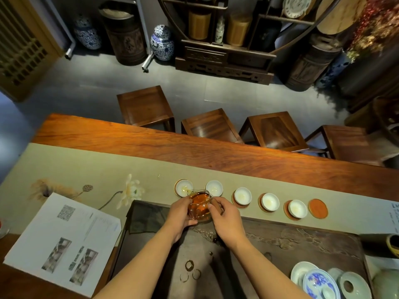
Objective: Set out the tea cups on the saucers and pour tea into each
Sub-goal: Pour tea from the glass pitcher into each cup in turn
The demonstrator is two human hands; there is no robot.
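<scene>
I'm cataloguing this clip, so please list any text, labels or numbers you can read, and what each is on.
No text is legible.
Printed sheet: a QR-like square, lines of print and photos, too blurred to read.
White paper at the right edge: dark marks, too small.
Dark carved barrel: faint characters, unreadable.

No text is showing clearly enough to read. The paper sheet at eight o'clock is carrying a QR code and blurred print; the dark barrel at eleven o'clock is bearing illegible carved characters.
</scene>
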